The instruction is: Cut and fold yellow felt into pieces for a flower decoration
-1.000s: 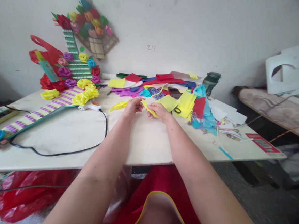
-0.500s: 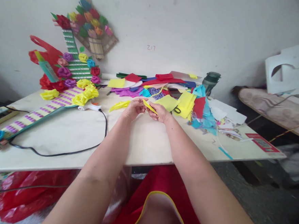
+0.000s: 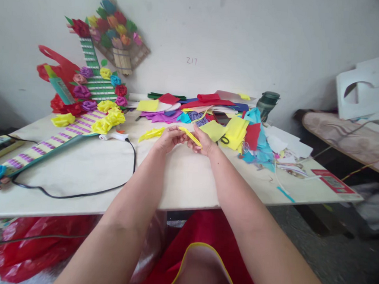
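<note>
Between both hands I hold a folded strip of yellow crepe paper or cloth [image 3: 191, 136], a little above the table. My left hand [image 3: 170, 139] pinches its left end, and my right hand [image 3: 203, 141] is closed around the right end. Just left of my left hand lies another yellow folded piece [image 3: 151, 134]. Yellow sheets [image 3: 235, 131] lie to the right of my right hand, with black scissor handles [image 3: 224, 139] showing at their edge.
A guitar-shaped decoration with handmade flowers [image 3: 92, 83] stands at left. A white glue gun [image 3: 113, 136] trails a black cord across the table [image 3: 87, 165]. Coloured sheets [image 3: 166, 107] are piled at the back. A dark bottle [image 3: 267, 105] and paper scraps [image 3: 287, 142] are at right.
The yellow strip has shifted slightly left and now spans further between my fingers, reaching into my left hand's grip. Everything else stays in place.
</note>
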A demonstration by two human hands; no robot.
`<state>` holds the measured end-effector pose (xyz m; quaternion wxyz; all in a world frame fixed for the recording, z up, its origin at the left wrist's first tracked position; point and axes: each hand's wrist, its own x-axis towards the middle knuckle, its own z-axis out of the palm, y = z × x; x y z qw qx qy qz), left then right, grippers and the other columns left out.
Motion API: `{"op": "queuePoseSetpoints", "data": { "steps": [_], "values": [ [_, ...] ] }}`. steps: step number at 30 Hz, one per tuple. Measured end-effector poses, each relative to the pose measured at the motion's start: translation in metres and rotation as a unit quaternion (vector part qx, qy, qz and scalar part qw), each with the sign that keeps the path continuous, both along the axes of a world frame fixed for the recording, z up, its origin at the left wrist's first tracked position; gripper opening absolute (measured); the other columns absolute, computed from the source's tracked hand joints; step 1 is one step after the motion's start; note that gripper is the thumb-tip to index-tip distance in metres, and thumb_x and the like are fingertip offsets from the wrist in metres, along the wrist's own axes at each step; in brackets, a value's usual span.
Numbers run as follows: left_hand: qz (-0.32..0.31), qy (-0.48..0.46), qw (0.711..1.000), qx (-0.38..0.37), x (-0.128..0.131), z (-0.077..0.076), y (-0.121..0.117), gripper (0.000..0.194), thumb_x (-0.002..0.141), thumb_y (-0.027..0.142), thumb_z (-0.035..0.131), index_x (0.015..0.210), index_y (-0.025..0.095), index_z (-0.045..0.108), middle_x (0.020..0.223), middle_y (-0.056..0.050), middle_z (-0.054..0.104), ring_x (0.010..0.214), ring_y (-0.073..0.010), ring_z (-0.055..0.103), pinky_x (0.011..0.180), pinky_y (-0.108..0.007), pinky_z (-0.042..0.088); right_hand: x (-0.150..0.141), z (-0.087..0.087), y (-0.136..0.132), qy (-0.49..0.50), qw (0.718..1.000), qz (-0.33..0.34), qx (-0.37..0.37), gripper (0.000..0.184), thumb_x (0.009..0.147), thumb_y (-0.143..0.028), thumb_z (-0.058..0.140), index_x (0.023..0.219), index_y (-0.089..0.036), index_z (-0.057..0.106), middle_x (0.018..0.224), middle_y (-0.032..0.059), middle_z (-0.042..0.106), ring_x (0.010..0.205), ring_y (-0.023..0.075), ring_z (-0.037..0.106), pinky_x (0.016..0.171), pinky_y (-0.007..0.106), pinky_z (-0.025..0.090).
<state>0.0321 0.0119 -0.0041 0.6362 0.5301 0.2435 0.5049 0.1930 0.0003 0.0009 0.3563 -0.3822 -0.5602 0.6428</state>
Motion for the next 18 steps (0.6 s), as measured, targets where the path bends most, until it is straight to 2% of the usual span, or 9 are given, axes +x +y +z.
{"op": "queuePoseSetpoints", "data": {
  "steps": [4,8,13,18],
  "values": [
    [0.04,-0.002,0.999,-0.02,-0.0007,-0.0018,0.0025,0.013,0.057,0.018,0.068,0.063,0.012,0.058,0.059,-0.002,0.063,0.047,-0.0071,0.051,0.051,-0.022,0.044,0.0012,-0.0047,0.0021,0.012,0.999,-0.015,0.049,0.055,0.086,-0.066,0.041,0.077,-0.016,0.059,0.048,0.0003,0.057,0.03,0.007,0.037,0.035,0.021,0.034],
    [0.083,-0.007,0.996,-0.027,-0.0012,-0.0042,0.0062,0.013,0.055,0.019,0.066,0.06,0.014,0.056,0.054,0.001,0.059,0.044,-0.006,0.048,0.048,-0.021,0.043,0.0009,-0.0049,-0.0001,-0.002,0.995,-0.048,0.09,0.035,0.084,-0.048,0.057,0.083,-0.013,0.063,0.052,0.0005,0.061,0.034,0.0071,0.043,0.038,0.02,0.036],
    [0.113,-0.015,0.993,-0.03,-0.001,-0.0047,0.0077,0.014,0.053,0.021,0.066,0.058,0.014,0.054,0.052,0.002,0.057,0.043,-0.0059,0.047,0.047,-0.02,0.041,-0.001,0.0013,-0.0054,-0.014,0.994,-0.076,0.08,0.027,0.085,-0.037,0.056,0.082,-0.011,0.065,0.05,0.0006,0.06,0.035,0.0075,0.043,0.039,0.02,0.035],
    [0.141,-0.014,0.989,-0.036,-0.0003,-0.0036,0.0073,0.012,0.053,0.021,0.064,0.058,0.014,0.055,0.053,0.002,0.057,0.044,-0.0057,0.046,0.047,-0.021,0.041,-0.0004,0.001,-0.0034,0.012,0.996,-0.064,0.061,0.03,0.086,-0.033,0.046,0.086,-0.009,0.065,0.05,0.0018,0.06,0.035,0.0091,0.043,0.04,0.021,0.037]
  ]
}}
